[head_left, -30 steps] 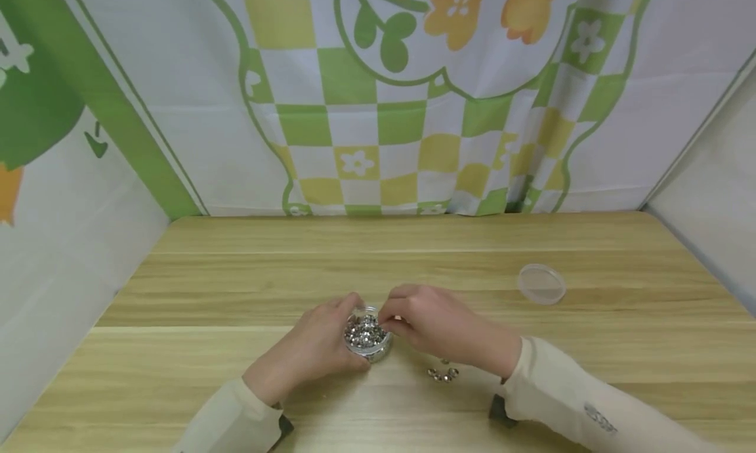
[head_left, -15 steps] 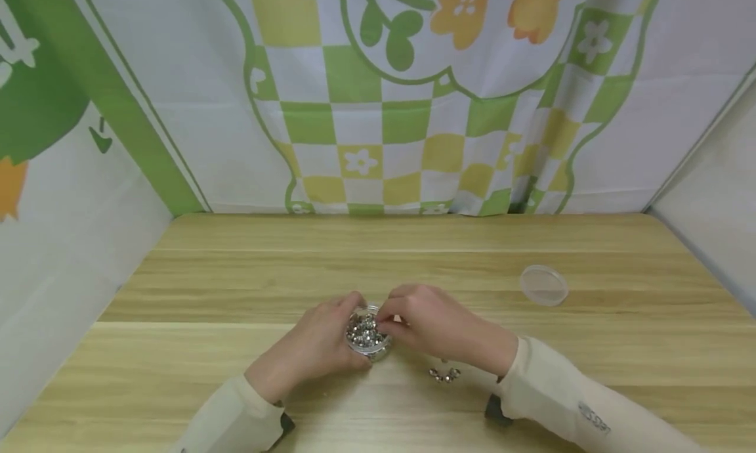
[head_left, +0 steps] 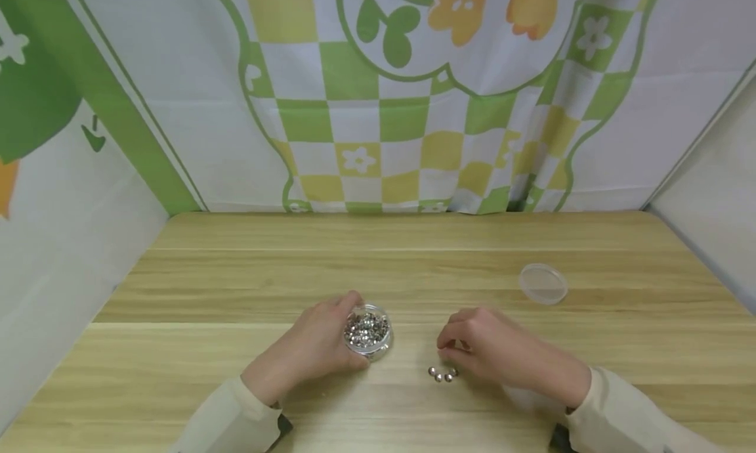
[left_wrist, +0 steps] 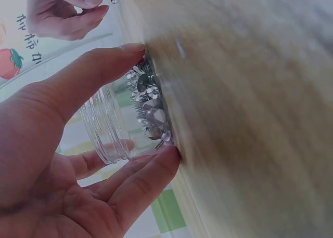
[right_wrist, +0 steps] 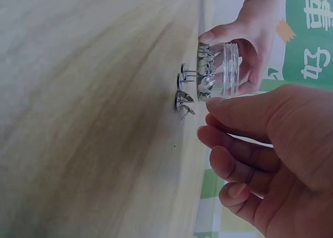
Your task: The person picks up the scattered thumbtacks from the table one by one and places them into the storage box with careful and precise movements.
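My left hand (head_left: 315, 341) grips a small clear round jar (head_left: 378, 351), with the thumb on one side and fingers on the other. Inside is a heap of silver thumbtacks (left_wrist: 148, 95). Several more thumbtacks (right_wrist: 182, 99) lie on the table in a small arc right of the jar, most with pins up and one tilted. Just above this arc is my right hand (head_left: 487, 345), its thumb and index fingertips close together and the other fingers curled. I cannot tell whether a thumbtack is pinched between those fingertips.
A clear round lid (head_left: 543, 284) lies flat on the wooden table (head_left: 236, 276), behind and right of my right hand. A patterned green, yellow and white curtain (head_left: 378, 131) hangs along the table's far edge.
My right hand has left the jar's opening and moved right, to the thumbtacks on the table. My left hand still holds the jar in the same place.
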The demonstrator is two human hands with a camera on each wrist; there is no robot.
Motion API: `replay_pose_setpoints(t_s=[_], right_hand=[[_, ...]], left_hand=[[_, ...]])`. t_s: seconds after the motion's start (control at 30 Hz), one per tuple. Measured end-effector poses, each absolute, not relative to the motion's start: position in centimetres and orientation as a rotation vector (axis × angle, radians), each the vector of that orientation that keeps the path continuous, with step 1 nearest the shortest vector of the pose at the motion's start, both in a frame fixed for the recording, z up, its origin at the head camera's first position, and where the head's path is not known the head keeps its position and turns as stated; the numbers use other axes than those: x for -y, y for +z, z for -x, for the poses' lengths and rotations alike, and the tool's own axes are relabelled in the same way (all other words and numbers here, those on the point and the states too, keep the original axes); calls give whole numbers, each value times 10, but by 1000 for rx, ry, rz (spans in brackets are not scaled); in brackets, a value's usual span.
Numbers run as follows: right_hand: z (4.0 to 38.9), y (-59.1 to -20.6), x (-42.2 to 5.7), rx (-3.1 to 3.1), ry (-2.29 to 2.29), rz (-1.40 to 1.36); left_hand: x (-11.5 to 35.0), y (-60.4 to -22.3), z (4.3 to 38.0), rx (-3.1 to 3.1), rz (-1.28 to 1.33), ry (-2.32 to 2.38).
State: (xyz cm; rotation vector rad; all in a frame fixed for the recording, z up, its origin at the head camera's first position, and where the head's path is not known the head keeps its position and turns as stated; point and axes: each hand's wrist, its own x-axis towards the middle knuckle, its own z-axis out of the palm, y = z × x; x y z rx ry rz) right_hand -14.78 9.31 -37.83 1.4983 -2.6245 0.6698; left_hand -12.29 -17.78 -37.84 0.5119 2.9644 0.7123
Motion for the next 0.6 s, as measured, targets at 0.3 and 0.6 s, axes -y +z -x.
replay_pose_setpoints(t_s=[0.3, 0.6], right_hand=[[149, -385, -93, 2675, 716, -1579], [153, -378, -82, 2605, 737, -1599]], left_hand=[[177, -380, 123, -2963, -535, 725], [177, -380, 122, -2962, -519, 724]])
